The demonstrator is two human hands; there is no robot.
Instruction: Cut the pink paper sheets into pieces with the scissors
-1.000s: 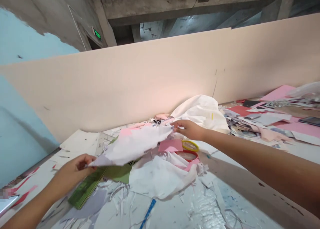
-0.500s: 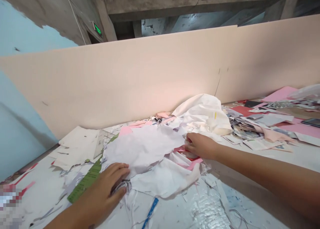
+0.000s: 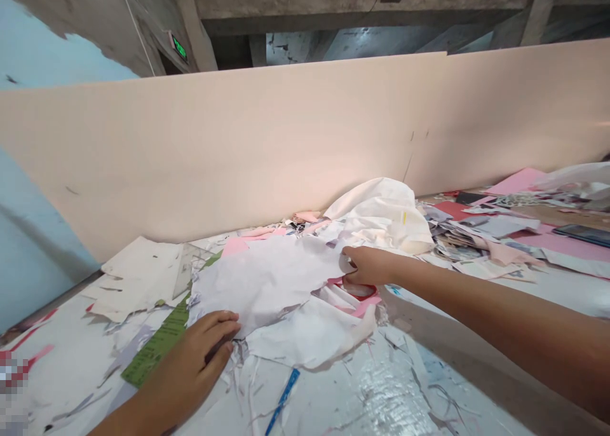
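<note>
A torn white paper sheet point(image 3: 267, 277) is held at two edges on a littered counter point(image 3: 391, 391).

The left hand point(image 3: 190, 360) is laid flat, its grip open, with the fingertips point(image 3: 223, 325) pressed on the sheet's near edge, just beside a green ruled strip point(image 3: 157, 350). The sheet's right edge is pinched in the closed grip of the right hand point(image 3: 369, 265), above a red tape ring point(image 3: 359, 291). The sheet is spread over white and pink scraps in the middle of the counter. A blue strip point(image 3: 283, 398) is seen near the front, a crumpled white bag point(image 3: 381, 217) behind the right hand, and a beige board point(image 3: 286, 143) along the back.
</note>
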